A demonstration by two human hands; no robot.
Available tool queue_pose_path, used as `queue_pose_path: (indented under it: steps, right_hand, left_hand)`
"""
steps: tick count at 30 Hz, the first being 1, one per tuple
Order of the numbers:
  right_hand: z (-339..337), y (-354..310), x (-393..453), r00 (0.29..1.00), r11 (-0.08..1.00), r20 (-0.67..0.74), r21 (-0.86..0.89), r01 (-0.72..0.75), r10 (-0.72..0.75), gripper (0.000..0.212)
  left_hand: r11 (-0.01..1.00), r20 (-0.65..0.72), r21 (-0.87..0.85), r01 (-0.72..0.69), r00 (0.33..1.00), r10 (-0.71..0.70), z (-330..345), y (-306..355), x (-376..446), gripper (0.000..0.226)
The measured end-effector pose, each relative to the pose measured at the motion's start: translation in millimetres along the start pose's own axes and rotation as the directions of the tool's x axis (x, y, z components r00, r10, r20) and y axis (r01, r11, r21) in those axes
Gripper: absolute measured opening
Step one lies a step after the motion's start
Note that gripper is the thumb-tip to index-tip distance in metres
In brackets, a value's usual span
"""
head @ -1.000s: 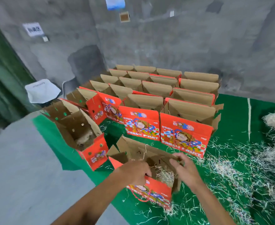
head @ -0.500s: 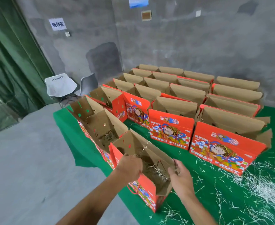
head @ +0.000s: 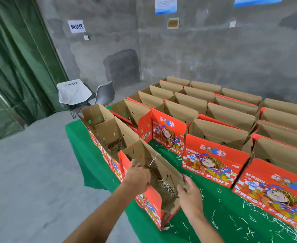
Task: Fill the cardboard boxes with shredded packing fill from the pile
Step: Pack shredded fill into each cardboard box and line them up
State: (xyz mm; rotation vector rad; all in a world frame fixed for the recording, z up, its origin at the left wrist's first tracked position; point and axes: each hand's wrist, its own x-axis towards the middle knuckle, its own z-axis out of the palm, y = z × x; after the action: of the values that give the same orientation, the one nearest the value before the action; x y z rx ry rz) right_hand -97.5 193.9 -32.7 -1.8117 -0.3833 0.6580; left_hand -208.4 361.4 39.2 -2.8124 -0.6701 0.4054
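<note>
Left hand [head: 138,176]: fingers curled over top edge of near box [head: 153,206], gripping left wall. Right hand [head: 188,192]: fingers and thumb pinching right flap of same box near its top corner. Box held between both hands, upright, at left edge of green mat [head: 205,204].

Near box: red printed outside with cartoon figure and checker pattern, plain brown cardboard inside, small round holes in flaps, top open with flaps raised. Red cord handle hanging on outer face. Fill [head: 163,185] visible inside: thin pale shredded strands, tangled, lying low in the box, well below the rim. One strand hanging from right flap.

Second box [head: 109,137]: directly behind near box, touching it, same print, open, with a layer of similar shreds at the bottom. Third box [head: 93,116] behind that, open, holes showing green through the flap; contents not discernible.

Rows of boxes [head: 214,120]: to the right and behind, standing upright in several ranks on the mat, flaps up, red fronts lettered "FRESH FRUIT"; interiors not visible from this angle.

Loose shreds [head: 249,223]: scattered thinly over mat to the right of near box, denser toward lower right corner.

Surroundings: grey concrete floor [head: 30,181] left of mat, two chairs [head: 84,95] near wall, green curtain [head: 16,67] at left, paper sign [head: 76,26] on concrete wall.
</note>
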Motion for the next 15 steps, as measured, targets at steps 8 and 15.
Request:
queue_pose_path:
  steps: [8, 15]
  right_hand:
    - [59, -25, 50, 0.999, 0.998, -0.004, -0.053, 0.044, -0.044, 0.045]
    - [93, -43, 75, 0.998, 0.993, -0.012, -0.103, 0.065, -0.067, 0.042]
  left_hand:
    - [0.995, 0.002, -0.064, 0.073, 0.997, -0.073, 9, -68, 38, 0.02]
    - [0.992, 0.046, -0.039, 0.116, 0.992, -0.115, 3, -98, 58, 0.021]
